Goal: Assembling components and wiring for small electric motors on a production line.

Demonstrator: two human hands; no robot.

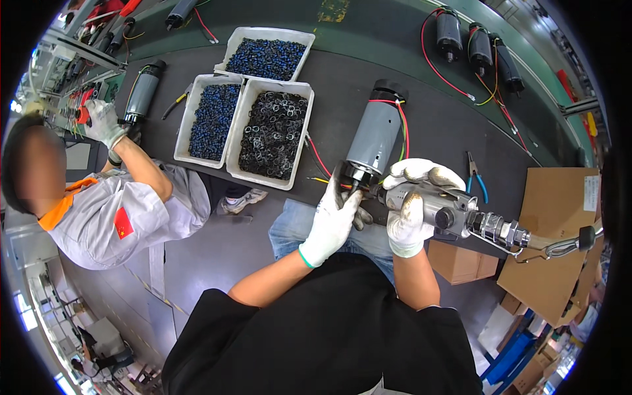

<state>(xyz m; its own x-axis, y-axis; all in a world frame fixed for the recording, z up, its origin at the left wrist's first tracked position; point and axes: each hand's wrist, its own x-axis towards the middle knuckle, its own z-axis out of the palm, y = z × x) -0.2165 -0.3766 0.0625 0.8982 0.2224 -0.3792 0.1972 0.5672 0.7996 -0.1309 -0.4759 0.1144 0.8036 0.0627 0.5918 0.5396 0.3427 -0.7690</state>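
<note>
Your right grip (416,204) is wrapped round the power tool (431,207); left grip (334,217) touches the grey motor (374,138), tightness can't tell. Motor's on the counter (342,76): brace it, keep tool in line.

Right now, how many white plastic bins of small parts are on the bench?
3: the back bin, the front-left bin, and the front-right bin, clustered ahead and left of your left hand; none looks hidden.

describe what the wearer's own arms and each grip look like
The left grip and right grip wear white gloves, dark-smudged at the fingers; the left cuff has green edging. The forearms are bare below short black sleeves.
</note>
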